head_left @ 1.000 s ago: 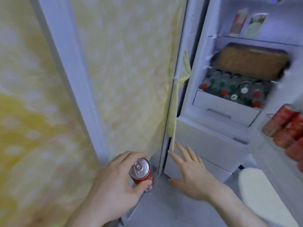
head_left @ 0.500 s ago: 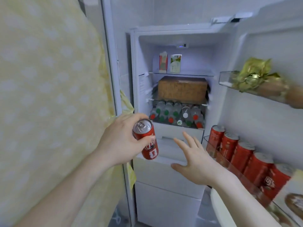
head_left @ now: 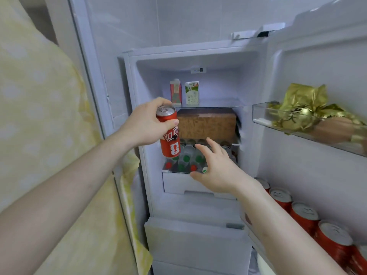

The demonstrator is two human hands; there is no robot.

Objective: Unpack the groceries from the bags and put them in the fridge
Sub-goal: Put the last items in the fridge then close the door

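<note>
Red can (head_left: 169,133) gripped near its top by the left hand (head_left: 146,124), fingers and thumb curled round the rim end, held upright in front of the open fridge (head_left: 198,62) at the level of the middle shelf. Right hand (head_left: 216,169) empty, fingers spread and relaxed, reaching toward the front edge of the bottle drawer (head_left: 178,183).

Inside: two cartons (head_left: 184,93) on the top shelf, a brown box (head_left: 206,125) filling the shelf below, capped bottles (head_left: 186,159) packed lying down under that. Along the lower door shelf at the right, a row of matching red cans (head_left: 303,213); on the upper door shelf (head_left: 264,122), a gold-wrapped bundle (head_left: 303,108).

Best done, probably, by passing the can to the free hand, or swinging it right across the opening, and setting it at the near end of the door row with its fellows. Keep upright; lower base-first behind the rail rather than dropping in. Mind the bottle caps and the shelf edge on the way across. Free room in that row not visible from here, so check before letting go.
</note>
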